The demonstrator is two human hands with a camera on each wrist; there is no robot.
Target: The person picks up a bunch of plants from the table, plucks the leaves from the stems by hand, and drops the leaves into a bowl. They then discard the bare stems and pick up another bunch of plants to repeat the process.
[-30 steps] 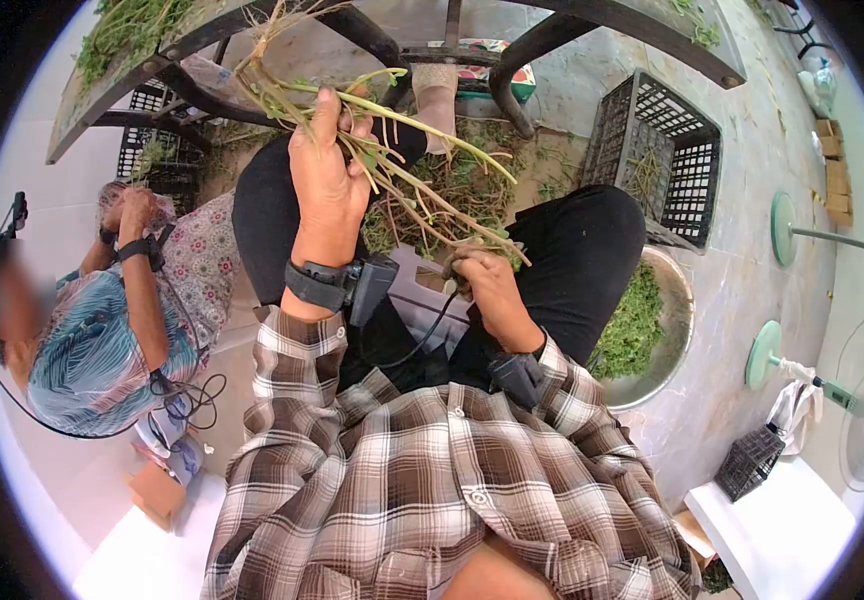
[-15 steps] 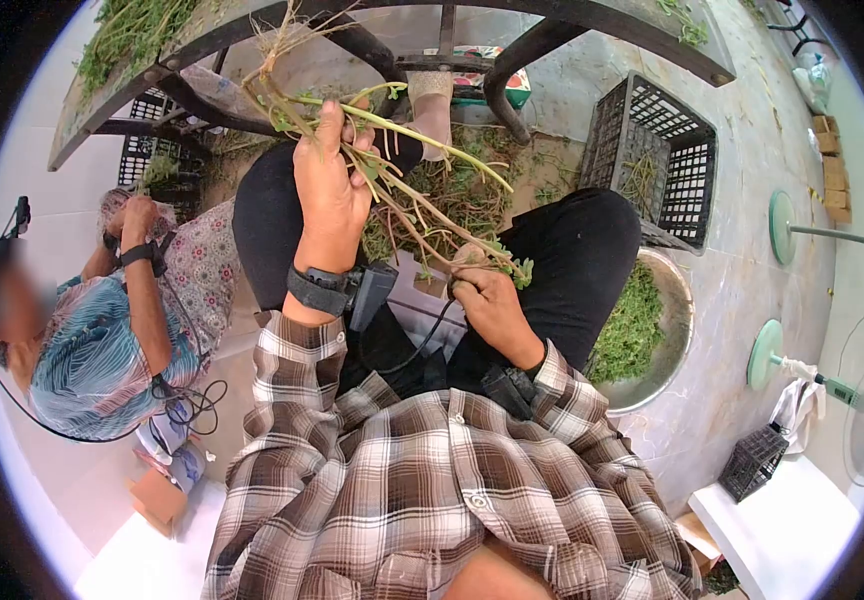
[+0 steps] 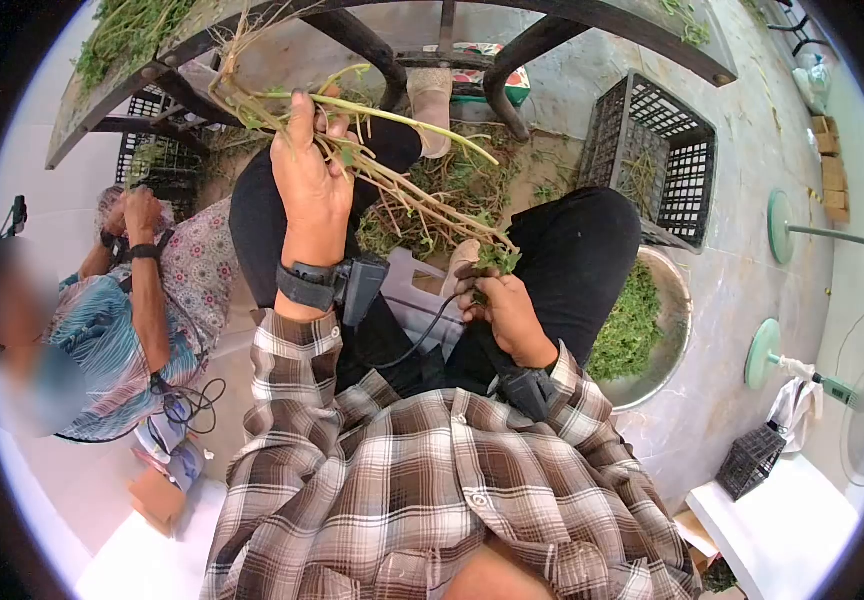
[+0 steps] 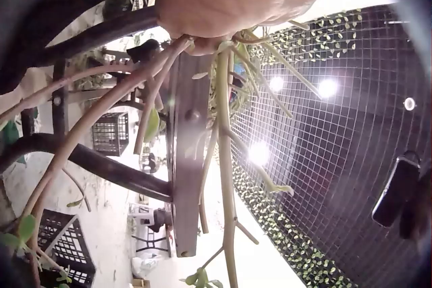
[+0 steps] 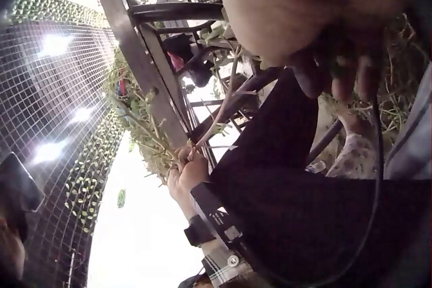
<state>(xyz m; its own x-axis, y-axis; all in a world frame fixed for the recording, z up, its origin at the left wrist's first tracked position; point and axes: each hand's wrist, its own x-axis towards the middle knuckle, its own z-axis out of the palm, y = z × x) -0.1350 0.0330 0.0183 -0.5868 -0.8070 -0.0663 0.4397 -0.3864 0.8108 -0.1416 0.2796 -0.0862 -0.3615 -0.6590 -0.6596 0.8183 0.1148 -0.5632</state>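
Note:
My left hand point(image 3: 312, 190) grips a bundle of long plant stems point(image 3: 442, 207), thumb pressed over them. Thin pale roots fan out beyond the thumb, and a thick green stem point(image 3: 417, 123) points right. In the left wrist view, bare side shoots branch off a pale green stem point(image 4: 225, 119). My right hand point(image 3: 512, 315) sits below the far ends of the stems, its curled fingers pinching green leaves point(image 3: 477, 297). A leafy tip point(image 3: 497, 260) lies just above those fingers. The right wrist view shows its curled fingers point(image 5: 341, 82) in shadow.
At my right knee stands a metal bowl point(image 3: 690, 310) of picked leaves point(image 3: 632, 325), with a black crate point(image 3: 652, 150) beyond. Stripped stems point(image 3: 432, 200) litter the floor between my legs. A table edge point(image 3: 552, 10) crosses ahead. Another person point(image 3: 122, 330) sits at left.
My right hand has drawn back from the stem ends toward my body, with leaves in its fingers. The left hand has shifted slightly left with the bundle.

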